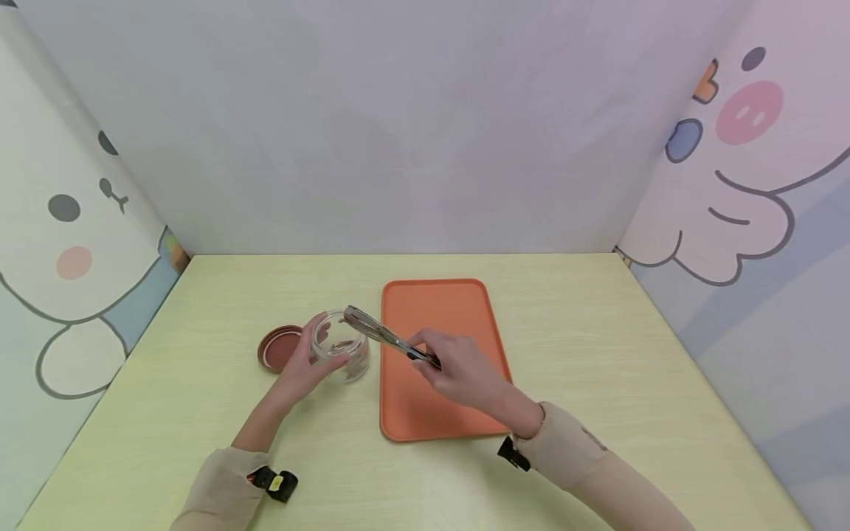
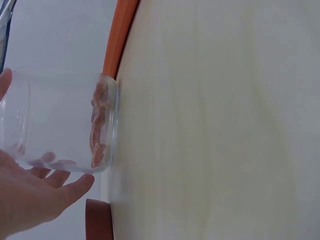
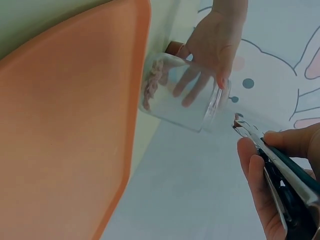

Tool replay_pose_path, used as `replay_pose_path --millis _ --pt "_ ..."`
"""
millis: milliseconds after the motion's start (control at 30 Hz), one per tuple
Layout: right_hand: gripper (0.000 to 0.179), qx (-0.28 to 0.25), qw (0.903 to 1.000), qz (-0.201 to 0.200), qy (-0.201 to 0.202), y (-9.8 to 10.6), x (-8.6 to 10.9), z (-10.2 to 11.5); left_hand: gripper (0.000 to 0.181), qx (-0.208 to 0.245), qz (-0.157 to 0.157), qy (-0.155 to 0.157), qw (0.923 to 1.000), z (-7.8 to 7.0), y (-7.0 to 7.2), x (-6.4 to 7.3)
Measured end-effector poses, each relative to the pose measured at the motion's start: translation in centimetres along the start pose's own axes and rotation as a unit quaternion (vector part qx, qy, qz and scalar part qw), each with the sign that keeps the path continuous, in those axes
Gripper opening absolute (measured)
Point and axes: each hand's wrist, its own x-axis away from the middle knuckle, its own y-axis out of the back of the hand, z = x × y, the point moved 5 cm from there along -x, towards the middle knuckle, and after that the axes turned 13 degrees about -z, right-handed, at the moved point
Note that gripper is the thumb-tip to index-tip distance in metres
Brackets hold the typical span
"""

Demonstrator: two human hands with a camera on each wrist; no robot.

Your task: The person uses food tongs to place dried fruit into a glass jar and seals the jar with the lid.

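At far left, we see a pale wall panel (image 1: 73, 295) printed with a cartoon face; near left, a beige sleeve (image 1: 215, 487) with a small black device (image 1: 283, 487) at its cuff. Farther along on the pale yellow table (image 1: 598, 346) lies a round, rimmed, reddish-brown disc (image 1: 279, 349), partly hidden behind the left hand (image 1: 302, 375). That hand holds a clear glass jar (image 1: 359, 364), its thumb on the near side and its fingers around the left. The jar stands upright and uncovered between the disc and the tray, and we see reddish-brown pieces (image 2: 98, 127) gathered along its bottom.

Metal tongs (image 1: 385, 336) slant across from the right, their tips above the jar's open mouth. Our right wrist view shows the tips close together with a small dark reddish bit (image 3: 237, 121) at them; we cannot tell how firmly it is pinched.

Right of the jar, an orange tray (image 1: 434, 310) lies flat, its long sides running near to far. Over it, the right hand (image 1: 458, 371) grips the tongs by their dark handles, thumb opposite fingers. Near right, we see a second beige sleeve (image 1: 574, 453); at far right, another wall panel (image 1: 710, 155) bears a pink-snouted cartoon figure.
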Motion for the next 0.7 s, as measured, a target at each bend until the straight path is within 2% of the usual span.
replay_pose_path --millis 200,400,533,700 --pt "0.019 0.001 0.9998 0.019 0.003 -0.6 -0.4 0.2 0.078 0.005 0.000 -0.006 1.0000 0.0 0.0 0.0" --pt "0.020 -0.009 0.9995 0.031 -0.006 -1.0 -0.5 0.1 0.078 0.018 0.008 0.001 0.9998 -2.0 0.0 0.7" --pt "0.019 -0.016 0.9995 0.021 -0.016 -0.9 -0.3 -0.3 0.078 0.011 0.006 0.005 0.9999 -3.0 0.1 1.1" --pt "0.020 -0.009 0.9996 -0.008 -0.027 -0.4 -0.1 -1.0 0.077 0.002 0.002 0.005 1.0000 -3.3 0.1 1.2"
